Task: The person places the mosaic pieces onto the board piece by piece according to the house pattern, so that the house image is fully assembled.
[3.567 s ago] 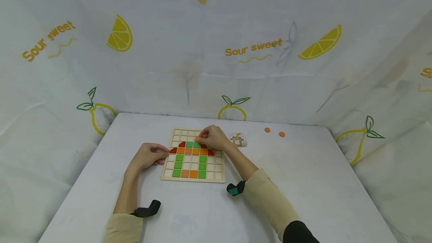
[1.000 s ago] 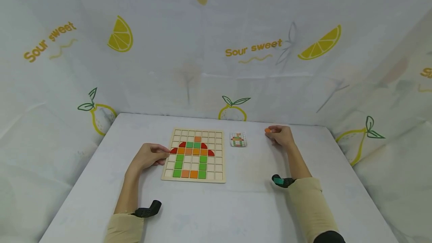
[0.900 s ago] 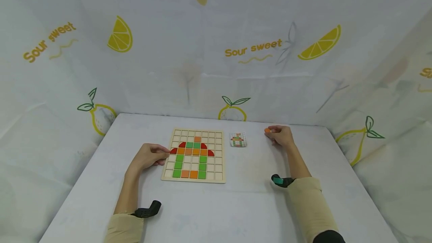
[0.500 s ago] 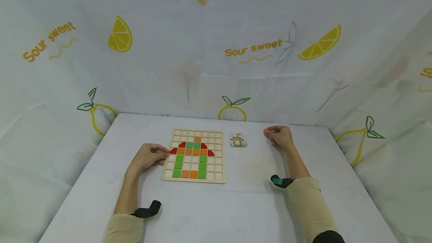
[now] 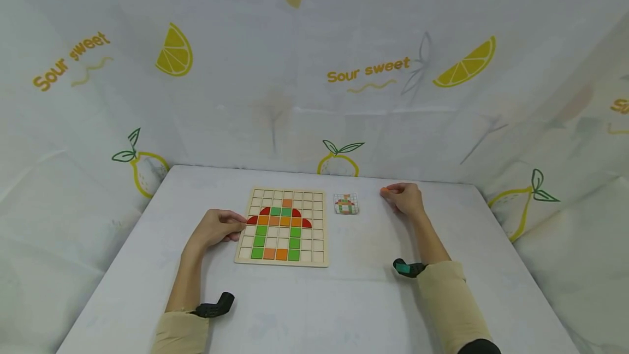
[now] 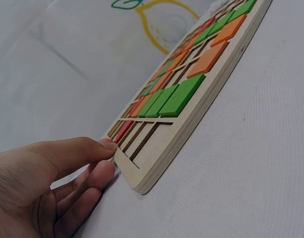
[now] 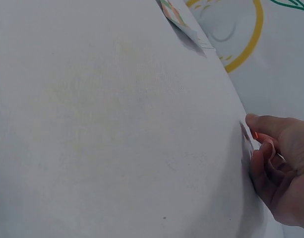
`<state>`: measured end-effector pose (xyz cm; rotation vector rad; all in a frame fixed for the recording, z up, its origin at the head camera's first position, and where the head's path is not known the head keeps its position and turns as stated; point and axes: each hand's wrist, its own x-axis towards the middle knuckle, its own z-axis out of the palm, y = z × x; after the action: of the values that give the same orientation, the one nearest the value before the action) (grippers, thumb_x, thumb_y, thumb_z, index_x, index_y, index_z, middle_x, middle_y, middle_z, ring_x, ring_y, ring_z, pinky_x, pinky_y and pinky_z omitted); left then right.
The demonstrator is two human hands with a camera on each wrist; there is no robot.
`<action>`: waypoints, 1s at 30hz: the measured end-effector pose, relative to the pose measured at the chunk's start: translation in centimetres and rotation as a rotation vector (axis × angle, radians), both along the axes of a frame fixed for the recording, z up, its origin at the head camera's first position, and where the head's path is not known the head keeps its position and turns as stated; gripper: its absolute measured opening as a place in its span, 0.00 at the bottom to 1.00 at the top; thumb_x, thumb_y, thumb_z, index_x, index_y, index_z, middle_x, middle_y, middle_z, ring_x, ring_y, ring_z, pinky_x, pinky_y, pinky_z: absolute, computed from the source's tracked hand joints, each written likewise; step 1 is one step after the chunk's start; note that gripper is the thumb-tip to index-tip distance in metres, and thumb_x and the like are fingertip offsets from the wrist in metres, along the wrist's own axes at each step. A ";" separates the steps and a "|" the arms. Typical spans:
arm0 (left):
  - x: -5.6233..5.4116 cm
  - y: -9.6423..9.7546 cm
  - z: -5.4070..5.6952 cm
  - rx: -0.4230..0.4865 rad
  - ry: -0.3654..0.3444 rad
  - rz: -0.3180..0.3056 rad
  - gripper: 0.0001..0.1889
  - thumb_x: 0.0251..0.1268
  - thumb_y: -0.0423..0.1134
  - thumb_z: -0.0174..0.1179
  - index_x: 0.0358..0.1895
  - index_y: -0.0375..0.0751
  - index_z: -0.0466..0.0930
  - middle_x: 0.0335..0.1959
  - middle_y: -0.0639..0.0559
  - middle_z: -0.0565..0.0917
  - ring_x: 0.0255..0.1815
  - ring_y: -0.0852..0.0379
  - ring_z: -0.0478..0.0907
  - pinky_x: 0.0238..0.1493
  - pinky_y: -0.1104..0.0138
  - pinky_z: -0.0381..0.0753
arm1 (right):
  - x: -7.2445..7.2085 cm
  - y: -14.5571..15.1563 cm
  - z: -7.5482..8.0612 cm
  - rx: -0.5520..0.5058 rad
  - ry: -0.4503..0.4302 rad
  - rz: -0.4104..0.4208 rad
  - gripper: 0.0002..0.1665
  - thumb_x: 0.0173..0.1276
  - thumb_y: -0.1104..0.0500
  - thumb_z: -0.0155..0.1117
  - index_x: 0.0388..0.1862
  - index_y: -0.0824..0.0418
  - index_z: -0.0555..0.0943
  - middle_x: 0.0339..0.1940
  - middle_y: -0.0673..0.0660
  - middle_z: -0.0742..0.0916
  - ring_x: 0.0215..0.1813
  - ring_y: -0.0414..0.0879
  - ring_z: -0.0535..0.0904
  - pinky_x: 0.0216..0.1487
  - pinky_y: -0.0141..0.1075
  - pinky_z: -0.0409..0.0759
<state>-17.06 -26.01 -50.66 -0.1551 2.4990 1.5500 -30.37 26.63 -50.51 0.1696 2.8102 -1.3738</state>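
In the head view a wooden grid board [image 5: 314,258] lies on the table, filled in part with green and orange squares and red rounded pieces. My left hand [image 5: 221,227] grips the board's left edge; in the left wrist view a fingertip [image 6: 108,145] lies on the rim with other fingers curled below. To the right, near the table's back edge, my right hand [image 5: 405,199] pinches an orange disc [image 5: 384,190] between thumb and fingertips. Only a sliver of that orange disc [image 7: 254,134] shows in the right wrist view.
A small pattern card [image 5: 346,204] lies between the board and my right hand, with a coloured grid picture on it. The white-covered table [image 5: 354,305] ends at a printed fabric backdrop [image 5: 245,97].
My right hand has left the board, where an orange square now sits in an upper cell. It has taken an orange disc at the right and drifted slightly left. The left hand stays put.
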 end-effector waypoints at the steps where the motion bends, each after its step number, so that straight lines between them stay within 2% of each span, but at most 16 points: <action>1: 0.0 0.0 0.0 0.000 -0.001 0.002 0.14 0.73 0.40 0.70 0.52 0.33 0.90 0.26 0.54 0.88 0.25 0.60 0.84 0.30 0.69 0.81 | 0.1 -0.1 0.1 -0.004 0.002 0.008 0.26 0.74 0.50 0.76 0.56 0.72 0.87 0.28 0.49 0.85 0.17 0.37 0.77 0.23 0.31 0.77; 7: 0.0 0.0 0.0 0.003 -0.002 0.002 0.15 0.71 0.41 0.72 0.52 0.33 0.90 0.26 0.54 0.88 0.25 0.60 0.84 0.30 0.68 0.81 | 0.5 -1.4 0.4 0.011 0.018 0.049 0.27 0.74 0.49 0.76 0.58 0.70 0.87 0.29 0.49 0.83 0.18 0.37 0.77 0.25 0.30 0.76; 14: 0.0 0.1 -0.1 0.013 -0.011 0.008 0.15 0.70 0.42 0.73 0.52 0.33 0.90 0.27 0.54 0.88 0.25 0.59 0.84 0.31 0.69 0.81 | 0.8 -3.9 1.5 -0.024 0.100 0.166 0.23 0.74 0.54 0.76 0.56 0.72 0.88 0.34 0.55 0.84 0.17 0.37 0.73 0.25 0.29 0.75; 22: -0.1 0.0 0.1 0.008 -0.009 0.007 0.15 0.71 0.41 0.72 0.52 0.33 0.90 0.28 0.53 0.89 0.26 0.60 0.85 0.31 0.69 0.82 | 1.4 -8.2 3.3 -0.027 0.144 0.285 0.23 0.74 0.54 0.76 0.57 0.70 0.88 0.37 0.57 0.83 0.17 0.42 0.75 0.23 0.30 0.77; 30: -0.2 0.0 0.0 0.004 -0.010 0.006 0.14 0.71 0.41 0.72 0.52 0.34 0.90 0.27 0.54 0.89 0.25 0.60 0.85 0.31 0.69 0.82 | 1.5 -12.7 4.0 -0.024 0.159 0.389 0.19 0.74 0.55 0.76 0.54 0.68 0.90 0.39 0.60 0.84 0.16 0.38 0.67 0.22 0.29 0.71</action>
<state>-17.22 -26.05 -50.66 -0.1699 2.4898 1.5532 -28.84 13.94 -46.49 -0.4804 2.7403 -1.3753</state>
